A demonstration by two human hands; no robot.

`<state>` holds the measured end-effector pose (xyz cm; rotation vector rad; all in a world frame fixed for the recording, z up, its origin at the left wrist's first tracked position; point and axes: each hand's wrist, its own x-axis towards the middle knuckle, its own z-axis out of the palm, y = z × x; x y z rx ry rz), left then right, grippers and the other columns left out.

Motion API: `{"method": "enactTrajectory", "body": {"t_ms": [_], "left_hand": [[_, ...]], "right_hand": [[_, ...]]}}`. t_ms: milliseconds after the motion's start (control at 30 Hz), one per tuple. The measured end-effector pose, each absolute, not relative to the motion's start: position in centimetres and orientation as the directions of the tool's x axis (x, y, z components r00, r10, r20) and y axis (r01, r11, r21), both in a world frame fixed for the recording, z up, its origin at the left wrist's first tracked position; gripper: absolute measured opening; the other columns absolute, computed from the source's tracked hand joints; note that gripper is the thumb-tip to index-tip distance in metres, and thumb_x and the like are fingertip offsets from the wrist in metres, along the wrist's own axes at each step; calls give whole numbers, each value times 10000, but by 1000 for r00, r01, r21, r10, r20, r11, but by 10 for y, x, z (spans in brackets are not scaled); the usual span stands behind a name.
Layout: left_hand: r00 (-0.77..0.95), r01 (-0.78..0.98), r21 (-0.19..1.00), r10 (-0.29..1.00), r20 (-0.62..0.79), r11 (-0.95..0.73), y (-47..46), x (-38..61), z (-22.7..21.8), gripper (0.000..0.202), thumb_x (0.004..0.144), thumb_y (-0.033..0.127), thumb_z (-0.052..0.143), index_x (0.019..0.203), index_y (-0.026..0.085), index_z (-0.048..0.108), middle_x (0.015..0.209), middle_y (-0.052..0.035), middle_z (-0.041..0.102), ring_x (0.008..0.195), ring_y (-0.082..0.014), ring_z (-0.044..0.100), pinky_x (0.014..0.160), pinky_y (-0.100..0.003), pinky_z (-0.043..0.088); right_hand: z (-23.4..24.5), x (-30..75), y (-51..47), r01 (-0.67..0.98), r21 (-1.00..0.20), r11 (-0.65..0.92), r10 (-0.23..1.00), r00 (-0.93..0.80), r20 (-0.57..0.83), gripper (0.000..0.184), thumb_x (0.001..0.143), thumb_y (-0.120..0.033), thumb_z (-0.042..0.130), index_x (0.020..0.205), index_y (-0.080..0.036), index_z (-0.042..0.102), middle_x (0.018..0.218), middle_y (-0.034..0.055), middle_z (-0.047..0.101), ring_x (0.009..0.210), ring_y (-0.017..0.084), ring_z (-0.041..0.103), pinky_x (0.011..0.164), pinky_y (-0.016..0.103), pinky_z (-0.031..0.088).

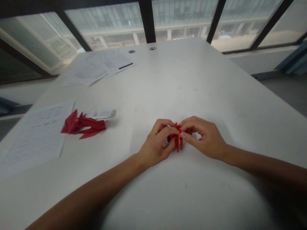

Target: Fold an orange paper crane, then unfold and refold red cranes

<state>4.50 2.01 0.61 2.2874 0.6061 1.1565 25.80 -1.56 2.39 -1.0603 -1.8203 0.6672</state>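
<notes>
A small folded piece of orange paper [178,140], an origami piece with several pointed layers, is held between my two hands just above the white table. My left hand [159,140] grips it from the left, thumb below and fingers above. From the right, my right hand [206,137] pinches its upper edge between thumb and index finger. The fingers cover much of the paper, so its full shape is hidden. Left of my hands lies a dark red origami figure [93,126] with pointed folds.
Behind the red figure rests a white packet or card [105,113] with print. A written sheet [35,134] lies at the table's left edge, and more printed papers [96,68] are spread at the far left. Windows [107,25] stand behind the white table [192,73].
</notes>
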Motion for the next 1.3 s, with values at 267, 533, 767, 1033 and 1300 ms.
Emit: {"method": "enactTrajectory", "body": {"t_ms": [267,533,767,1033,1300], "left_hand": [[545,163,591,572,613,-790,20,45,7,301,859,4,667,1090,193,628,1184,-74,552,877,-101,638,744,-230,604],[543,158,660,623,564,-735,21,44,7,283,865,20,663,1086,195,631,1216,-72,532,778,-68,630,695,-234,607],[559,138,706,643,523,-695,22,44,11,285,860,23,658,1079,204,639,1199,-70,541,794,-87,616,667,-230,597],[608,-185,972,760,230,-147,36,40,5,361,890,124,723,1191,283,603,1221,-58,555,981,-154,638,817,-294,605],[636,-278,957,763,116,86,45,38,7,456,832,172,818,1220,319,628,1203,-22,581,904,-122,627,740,-228,586]], "right_hand": [[30,257,-20,386,-790,476,879,-207,429,90,880,-134,686,874,-222,703,1025,46,766,854,172,723,721,296,574],[38,254,-18,315,-936,157,987,-87,136,54,846,-165,685,850,-219,685,803,0,738,685,154,665,619,279,508],[44,255,-15,273,-961,42,998,-50,30,59,815,-150,686,818,-206,669,700,-32,668,584,112,561,527,253,412],[53,256,-13,153,-987,47,984,-176,20,174,939,-225,602,1086,-226,697,760,-27,670,632,122,602,583,265,475],[52,256,-15,190,-978,91,976,-210,50,256,864,-136,646,1101,-231,665,963,-11,711,598,83,551,529,241,421]]}}
